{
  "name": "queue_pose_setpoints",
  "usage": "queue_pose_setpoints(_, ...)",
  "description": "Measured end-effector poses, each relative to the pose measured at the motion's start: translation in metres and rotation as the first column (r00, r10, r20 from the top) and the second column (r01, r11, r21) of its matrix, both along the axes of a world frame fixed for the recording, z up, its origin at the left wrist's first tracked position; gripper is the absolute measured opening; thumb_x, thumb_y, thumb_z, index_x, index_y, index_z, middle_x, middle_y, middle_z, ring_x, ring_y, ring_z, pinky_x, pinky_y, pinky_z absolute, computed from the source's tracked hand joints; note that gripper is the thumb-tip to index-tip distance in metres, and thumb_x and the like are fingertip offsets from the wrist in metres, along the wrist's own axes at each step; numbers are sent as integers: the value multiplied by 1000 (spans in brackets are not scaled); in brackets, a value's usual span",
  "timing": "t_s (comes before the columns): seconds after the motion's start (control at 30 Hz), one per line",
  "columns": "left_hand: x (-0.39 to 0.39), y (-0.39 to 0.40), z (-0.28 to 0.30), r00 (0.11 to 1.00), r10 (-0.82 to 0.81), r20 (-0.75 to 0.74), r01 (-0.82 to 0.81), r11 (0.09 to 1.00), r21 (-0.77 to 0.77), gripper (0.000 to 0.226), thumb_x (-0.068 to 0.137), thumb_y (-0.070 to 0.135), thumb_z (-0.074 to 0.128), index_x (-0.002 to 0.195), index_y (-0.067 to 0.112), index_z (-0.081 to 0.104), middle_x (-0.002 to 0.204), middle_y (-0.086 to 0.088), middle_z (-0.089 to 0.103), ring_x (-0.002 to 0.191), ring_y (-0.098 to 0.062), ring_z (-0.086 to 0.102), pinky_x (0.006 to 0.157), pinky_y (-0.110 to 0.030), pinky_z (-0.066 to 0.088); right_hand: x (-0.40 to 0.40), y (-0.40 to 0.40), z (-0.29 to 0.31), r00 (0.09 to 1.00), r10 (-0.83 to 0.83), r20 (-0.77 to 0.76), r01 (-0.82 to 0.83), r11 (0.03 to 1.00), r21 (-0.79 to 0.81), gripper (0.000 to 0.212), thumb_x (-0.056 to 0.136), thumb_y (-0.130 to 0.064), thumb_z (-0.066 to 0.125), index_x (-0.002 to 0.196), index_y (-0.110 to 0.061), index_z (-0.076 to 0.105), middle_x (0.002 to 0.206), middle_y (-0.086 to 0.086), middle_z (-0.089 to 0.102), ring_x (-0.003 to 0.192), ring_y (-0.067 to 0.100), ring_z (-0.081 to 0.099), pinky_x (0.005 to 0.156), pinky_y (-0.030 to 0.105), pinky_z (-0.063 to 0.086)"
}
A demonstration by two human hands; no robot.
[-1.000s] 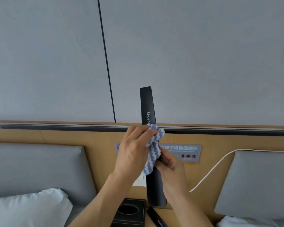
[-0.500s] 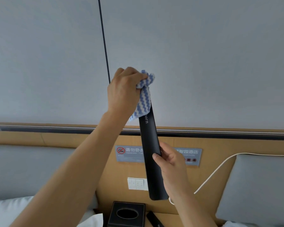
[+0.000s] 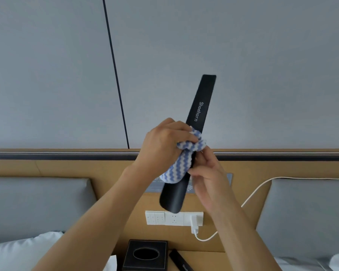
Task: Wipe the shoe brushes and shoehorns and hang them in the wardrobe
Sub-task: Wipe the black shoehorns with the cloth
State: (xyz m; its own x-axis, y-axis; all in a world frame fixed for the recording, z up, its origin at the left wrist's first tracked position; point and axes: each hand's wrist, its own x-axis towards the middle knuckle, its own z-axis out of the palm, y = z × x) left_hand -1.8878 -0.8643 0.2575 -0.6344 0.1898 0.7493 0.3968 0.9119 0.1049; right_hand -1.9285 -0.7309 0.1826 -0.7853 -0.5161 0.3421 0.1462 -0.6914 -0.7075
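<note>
A: Above the bedside worktop we've got the shoehorn held up, tilted, narrow end high and to the right. Right hand fingers curl round its middle, presumably to steady it.

B: And our left hand?

A: Clamped on the striped cloth, which is bunched against the shaft mid-length. Looks like we're wiping.

B: Why in the air?

A: Probably so the cloth can reach every side.

B: Anything else to wipe?

A: Second black piece lies on the worktop beside the tissue box. Wardrobe isn't in view.
</note>
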Motion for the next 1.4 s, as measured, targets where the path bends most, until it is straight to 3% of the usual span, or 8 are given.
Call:
queue_pose_setpoints(0.07,2,-6,-1,998,-7,57,8,1000,-18,39,71,-11,68,94,18,81,108,4,74,92,-25,61,69,-43,55,-1,5,-1,995,92,36,-91,995,-28,65,77,19,41,133,-10,56,127,17,63,113,26,58,98,36,44)
queue_pose_setpoints(0.17,9,-7,-7,990,-19,140,30,996,-80,40,74,-6,63,96,23,80,115,11,71,101,-22,57,74,-43,55,-2,12,-2,981,168,94,-165,986,-36,45,90,-6,55,134,-10,56,132,18,63,123,33,60,105,46,48)
queue_pose_setpoints(0.3,21,0,-23,981,-60,184,84,989,-121,25,82,15,64,101,24,77,125,14,66,108,-20,53,81,-40,52,-9,15,-2,973,70,219,-72,997,2,48,93,-29,59,137,-9,55,126,16,67,110,30,68,86,42,58)
queue_pose_setpoints(0.53,30,16,-49,997,65,45,-63,997,-49,30,81,-9,70,96,14,80,116,1,72,103,-28,61,74,-41,56,-12,7,-12,922,-123,366,150,988,-46,27,102,-23,51,124,-11,60,111,15,74,97,29,74,73,39,62)
queue_pose_setpoints(0.67,38,-4,-58,987,161,14,-161,986,37,26,79,-10,74,93,11,80,108,-4,72,98,-27,64,70,-38,56,-15,14,-13,930,-162,331,203,975,-95,23,103,-21,48,122,-13,59,117,15,72,107,35,70,83,52,60)
queue_pose_setpoints(0.9,54,-41,-72,957,285,49,-289,943,165,26,78,-17,70,83,7,78,97,-6,67,93,-23,61,74,-29,47,-10,16,-24,924,-151,351,200,974,-106,23,103,-20,49,122,-16,60,121,13,71,111,36,68,83,55,59)
queue_pose_setpoints(1.13,58,-37,-79,890,448,86,-455,860,231,29,73,-20,66,80,7,74,92,-4,65,82,-25,56,63,-32,45,-3,8,-35,918,-132,374,181,978,-100,23,101,-21,52,122,-20,61,122,11,71,110,34,69,86,56,58)
queue_pose_setpoints(1.4,54,-15,-81,905,416,88,-424,870,250,28,75,-17,66,80,9,75,90,-3,67,76,-25,59,58,-39,51,3,5,-31,918,-152,366,186,981,-60,23,100,-22,53,120,-20,62,118,11,73,108,33,70,86,56,58)
